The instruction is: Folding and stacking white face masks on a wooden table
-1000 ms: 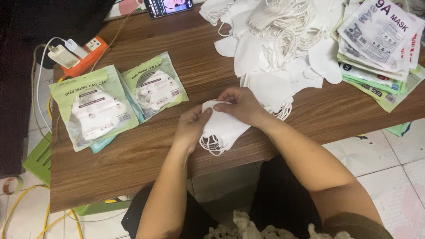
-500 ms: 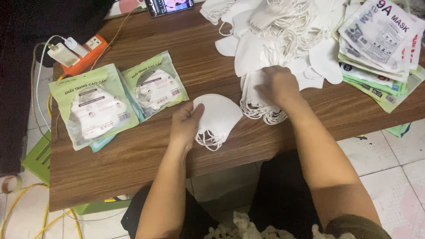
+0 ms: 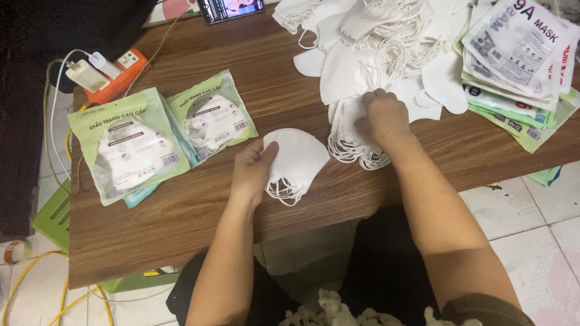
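Hands now apart: left hand (image 3: 252, 171) holds mask stack (image 3: 295, 162); right hand (image 3: 382, 118) moved to pile (image 3: 356, 78), fingers closing on next mask.

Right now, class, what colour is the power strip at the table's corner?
Orange power strip, clearest in the head view.

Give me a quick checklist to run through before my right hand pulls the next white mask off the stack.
1. Left hand pins the small stack of masks by the table edge: ok.
2. Right hand rests on the big mask pile: ok.
3. Only one mask pinched: cannot tell.
4. Ear loops untangled: not ok, they overlap.
5. Filled green pouches lie apart from both hands: ok.
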